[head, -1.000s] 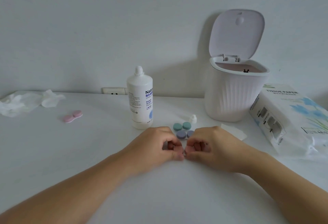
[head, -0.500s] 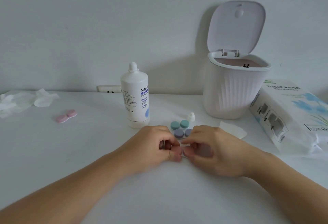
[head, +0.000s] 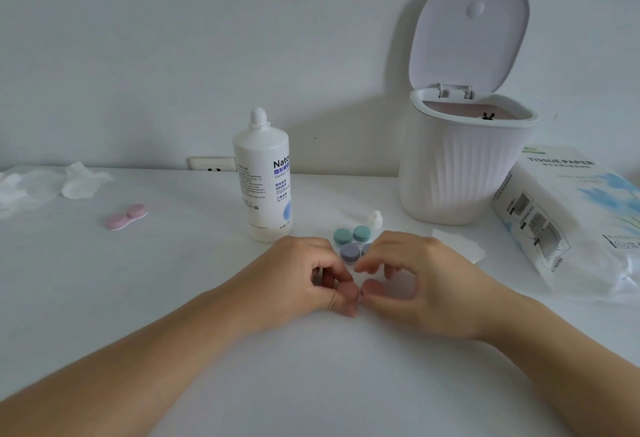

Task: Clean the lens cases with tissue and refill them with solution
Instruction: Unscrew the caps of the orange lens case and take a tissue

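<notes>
Three lens cases sit on the table (head: 173, 298): one pink (head: 126, 216) at far left, one teal (head: 351, 235) and one purple (head: 350, 252) just beyond the hands. One solution bottle (head: 263, 180) stands beside them. The left hand (head: 301, 277) and right hand (head: 415, 280) meet with fingers curled; whether they pinch anything cannot be told.

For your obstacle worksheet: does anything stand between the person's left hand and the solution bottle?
Nothing visible does. The solution bottle stands upright just beyond the left hand, with bare table between them.

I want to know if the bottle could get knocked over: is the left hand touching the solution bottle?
Cannot tell. In the head view, the left hand overlaps the base of the solution bottle in the image, so neither contact nor a gap shows plainly.
</notes>
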`<state>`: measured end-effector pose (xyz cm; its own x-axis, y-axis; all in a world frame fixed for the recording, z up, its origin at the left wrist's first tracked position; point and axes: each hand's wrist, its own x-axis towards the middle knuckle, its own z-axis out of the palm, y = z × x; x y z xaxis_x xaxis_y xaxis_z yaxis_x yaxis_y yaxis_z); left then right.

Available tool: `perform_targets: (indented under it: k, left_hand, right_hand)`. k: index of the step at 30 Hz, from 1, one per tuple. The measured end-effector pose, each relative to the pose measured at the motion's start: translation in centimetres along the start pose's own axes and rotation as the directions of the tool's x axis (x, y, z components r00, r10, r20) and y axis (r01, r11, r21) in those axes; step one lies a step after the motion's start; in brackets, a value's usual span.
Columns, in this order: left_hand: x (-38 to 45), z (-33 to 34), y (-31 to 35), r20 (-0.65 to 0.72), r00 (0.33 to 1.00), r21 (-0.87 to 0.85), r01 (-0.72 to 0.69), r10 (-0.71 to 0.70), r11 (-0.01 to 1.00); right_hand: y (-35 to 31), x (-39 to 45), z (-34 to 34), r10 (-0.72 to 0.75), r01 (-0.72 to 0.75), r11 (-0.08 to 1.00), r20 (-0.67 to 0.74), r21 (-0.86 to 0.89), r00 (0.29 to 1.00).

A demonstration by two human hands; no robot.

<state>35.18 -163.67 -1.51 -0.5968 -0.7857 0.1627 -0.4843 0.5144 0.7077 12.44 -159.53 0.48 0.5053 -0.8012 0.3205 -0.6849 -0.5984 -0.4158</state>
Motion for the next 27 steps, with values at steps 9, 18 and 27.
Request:
perform_targets:
  k: [9, 18, 27]
  left_hand:
    - [0.04, 0.09, 0.02, -0.010, 1.000, 0.024, -0.021, 0.021, 0.999]
    - [-0.11, 0.17, 0.20, -0.029, 0.999, 0.030, -0.021, 0.022, 0.999]
    - [-0.11, 0.08, 0.36, -0.025, 1.000, 0.043, -0.015, 0.016, 0.999]
  right_hand:
    - [-0.15, -0.14, -0.43, -0.004, 0.004, 1.000, 0.059, -0.006, 0.998]
    - [-0.37, -0.04, -0.46, -0.040, 0.043, 0.998, 0.051, -0.039, 0.998]
    - [-0.33, 0.07, -0.22, -0.036, 0.039, 0.997, 0.039, -0.064, 0.999]
